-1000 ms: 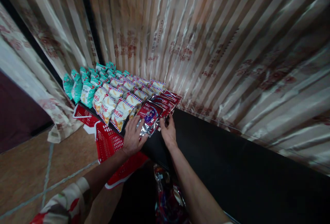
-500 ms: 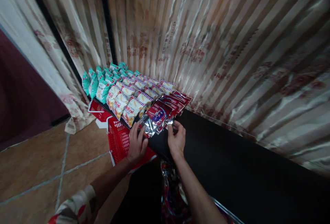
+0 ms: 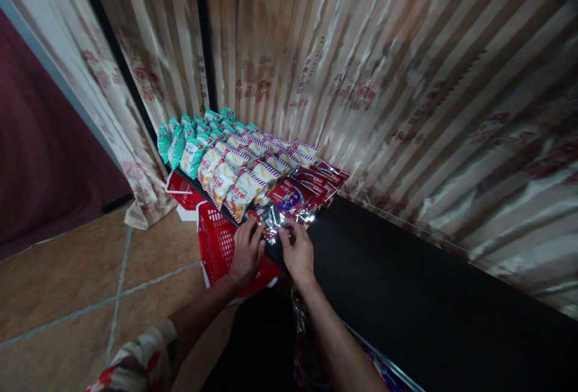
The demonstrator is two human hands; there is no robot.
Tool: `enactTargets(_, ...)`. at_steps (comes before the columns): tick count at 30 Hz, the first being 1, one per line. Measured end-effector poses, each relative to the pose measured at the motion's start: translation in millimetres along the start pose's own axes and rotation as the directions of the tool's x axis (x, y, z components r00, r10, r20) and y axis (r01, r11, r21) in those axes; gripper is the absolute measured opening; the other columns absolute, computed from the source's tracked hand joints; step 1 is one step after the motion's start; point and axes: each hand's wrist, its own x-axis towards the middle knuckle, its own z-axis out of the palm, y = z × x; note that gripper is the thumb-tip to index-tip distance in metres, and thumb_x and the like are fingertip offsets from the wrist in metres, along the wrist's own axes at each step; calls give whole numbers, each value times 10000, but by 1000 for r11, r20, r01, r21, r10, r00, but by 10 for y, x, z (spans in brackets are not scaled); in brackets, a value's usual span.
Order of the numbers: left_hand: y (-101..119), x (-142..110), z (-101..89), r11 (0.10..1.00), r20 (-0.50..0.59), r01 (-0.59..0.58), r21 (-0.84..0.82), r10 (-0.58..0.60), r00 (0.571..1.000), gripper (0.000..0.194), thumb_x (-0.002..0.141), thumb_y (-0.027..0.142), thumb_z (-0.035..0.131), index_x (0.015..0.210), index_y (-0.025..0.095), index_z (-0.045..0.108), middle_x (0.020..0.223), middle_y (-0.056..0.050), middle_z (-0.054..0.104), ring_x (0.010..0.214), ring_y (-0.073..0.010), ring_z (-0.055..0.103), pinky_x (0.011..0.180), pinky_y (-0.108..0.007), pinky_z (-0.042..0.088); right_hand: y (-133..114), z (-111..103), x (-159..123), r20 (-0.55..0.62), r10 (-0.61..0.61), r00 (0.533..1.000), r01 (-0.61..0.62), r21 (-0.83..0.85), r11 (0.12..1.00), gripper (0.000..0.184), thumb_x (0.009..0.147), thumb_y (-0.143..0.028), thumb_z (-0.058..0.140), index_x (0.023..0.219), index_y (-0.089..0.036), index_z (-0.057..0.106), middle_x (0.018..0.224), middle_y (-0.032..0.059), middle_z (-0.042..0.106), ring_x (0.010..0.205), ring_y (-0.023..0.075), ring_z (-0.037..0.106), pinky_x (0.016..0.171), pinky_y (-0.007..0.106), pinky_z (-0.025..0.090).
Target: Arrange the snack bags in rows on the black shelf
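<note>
Red packet [image 3: 292, 194], foremost of its row, lying on a black shelf [image 3: 383, 271], its shiny end toward the person. Left hand [image 3: 247, 255] and right hand [image 3: 298, 255] touch opposite sides of that end; whether the fingers pinch it cannot be told. Step in hand, as judged: adjusting this end; the next move calls for light, even handling. Beside the row: white packets [image 3: 246, 190]; beyond, green packets [image 3: 193, 154].
</note>
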Motion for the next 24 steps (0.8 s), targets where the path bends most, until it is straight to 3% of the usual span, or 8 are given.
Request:
enactTargets(4, -6, 18, -8, 999, 4, 29, -16, -29, 1000, 391, 929, 247, 362, 1305, 158, 417, 1344, -157, 432, 1272, -252, 365, 1023, -464, 332, 35, 2, -16, -14, -54, 998, 54, -14, 998, 299, 843, -370, 477, 1024, -188, 630, 1008, 101, 620, 861, 197, 594, 805, 355, 492)
enactTargets(8, -1, -39, -25, 996, 8, 45, -71, -44, 999, 467, 927, 283, 364, 1370, 144, 313, 1424, -174, 325, 1326, -261, 288, 1040, -469, 313, 47, -29, -56, -48, -87, 995, 87, 7, 996, 292, 864, -352, 454, 1033, -209, 645, 1058, 100, 599, 976, 204, 571, 866, 363, 474)
enactTargets(13, -2, -98, -15, 995, 5, 42, -89, -41, 999, 480, 918, 269, 384, 1374, 148, 297, 1418, -178, 307, 1324, -274, 279, 1041, -485, 311, 40, -127, -103, -74, -43, 996, 45, 25, 999, 292, 866, -339, 446, 1028, -212, 653, 1042, 93, 597, 971, 195, 569, 844, 345, 479)
enactTargets(16, 81, -98, -102, 992, -30, 67, -108, -70, 997, 471, 911, 253, 391, 1362, 139, 314, 1395, -182, 326, 1309, -285, 297, 1036, -512, 315, 43, -246, -151, -110, 0, 994, 3, 27, 1000, 286, 852, -338, 459, 1015, -205, 653, 1034, 92, 603, 949, 192, 576, 847, 342, 475)
enactTargets(20, 430, -78, -385, 971, -10, 104, -215, -109, 994, 367, 902, 227, 413, 1262, 164, 442, 1365, -160, 361, 1269, -273, 361, 1007, -491, 369, 100, -502, -274, -165, 58, 985, -50, 52, 997, 292, 847, -346, 460, 1010, -189, 644, 1014, 93, 617, 908, 187, 590, 824, 332, 477)
enactTargets(24, 1042, -146, -645, 898, 101, 82, -433, -42, 994, 285, 894, 172, 402, 1151, 200, 523, 1331, -125, 418, 1213, -218, 452, 986, -416, 423, 203, -848, -486, -201, 160, 966, -137, 122, 983, 316, 847, -377, 462, 1036, -184, 626, 1045, 94, 618, 874, 182, 611, 790, 327, 489)
